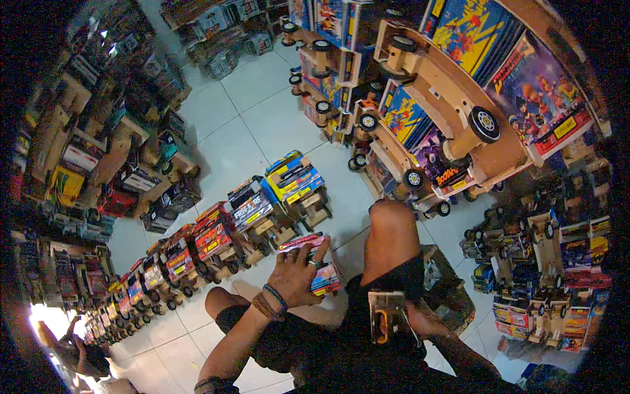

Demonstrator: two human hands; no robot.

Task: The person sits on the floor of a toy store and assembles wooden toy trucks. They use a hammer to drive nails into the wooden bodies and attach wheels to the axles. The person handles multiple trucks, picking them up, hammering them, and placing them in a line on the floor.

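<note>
My left hand [296,272], with bracelets at the wrist and a ring, is wrapped over a small toy truck [326,279] with bright printed panels. It holds the truck low between my knees, and the palm and fingers hide much of it. Beside my right thigh, my right hand [423,322] is closed around a metal staple gun [387,318] with some orange showing in its frame. Just ahead of the left hand stands a blue and yellow toy truck [295,184], the front one of a long row of similar trucks [210,236].
Large wooden toy trucks with black wheels [459,125] are stacked at the far right. More trucks [551,276] are piled along the right. Dark stacks of wooden parts [98,157] line the left. An open box [453,295] sits by my right knee. Another person [72,348] is at the lower left.
</note>
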